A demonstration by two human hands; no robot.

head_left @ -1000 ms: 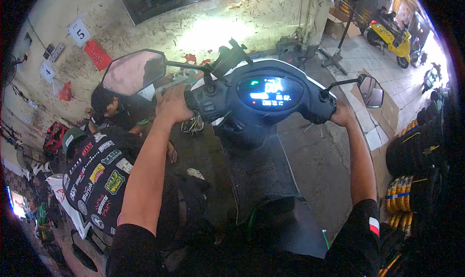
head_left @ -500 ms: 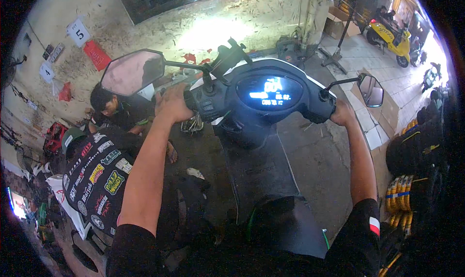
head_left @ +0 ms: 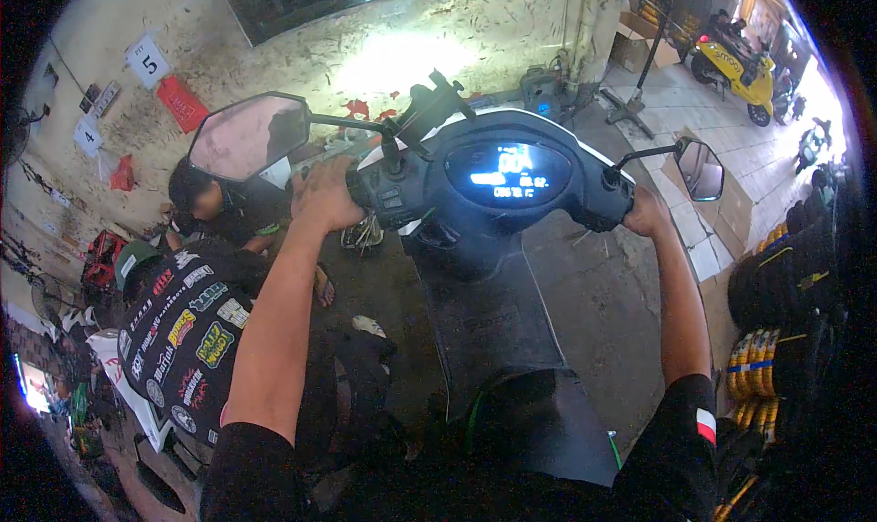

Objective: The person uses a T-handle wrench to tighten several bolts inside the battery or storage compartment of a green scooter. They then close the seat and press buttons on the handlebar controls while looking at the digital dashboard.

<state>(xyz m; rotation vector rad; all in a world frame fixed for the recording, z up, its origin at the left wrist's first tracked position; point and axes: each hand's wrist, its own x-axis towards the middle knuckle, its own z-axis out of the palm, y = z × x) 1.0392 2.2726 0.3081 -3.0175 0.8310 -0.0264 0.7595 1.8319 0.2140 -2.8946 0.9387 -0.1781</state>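
Note:
A scooter with a dark handlebar cover (head_left: 429, 147) stands in front of me, its dash display (head_left: 508, 177) lit white and blue. My left hand (head_left: 326, 196) is closed over the left handlebar grip, its fingers reaching forward over the lever side. On the other side, my right hand (head_left: 646, 214) wraps the right grip; its fingers are mostly hidden behind the bar end. The left mirror (head_left: 251, 137) and the right mirror (head_left: 701, 169) rise on stalks beside the hands. A black phone-holder-like bracket (head_left: 435, 104) sits left of the display. Below lies the dark footboard (head_left: 493, 321).
Close on my left, a person in a printed black shirt (head_left: 192, 339) bends down, with a second person (head_left: 196, 193) crouching beyond. A scuffed wall (head_left: 493, 29) stands ahead. At right are stacked tires (head_left: 776, 284), flattened cardboard (head_left: 731, 202), a metal stand (head_left: 630, 111) and a yellow scooter (head_left: 744, 74).
My hands and the scooter hold their places. The crouching person's head has tilted slightly, and a small blue light now shows near the wall's base.

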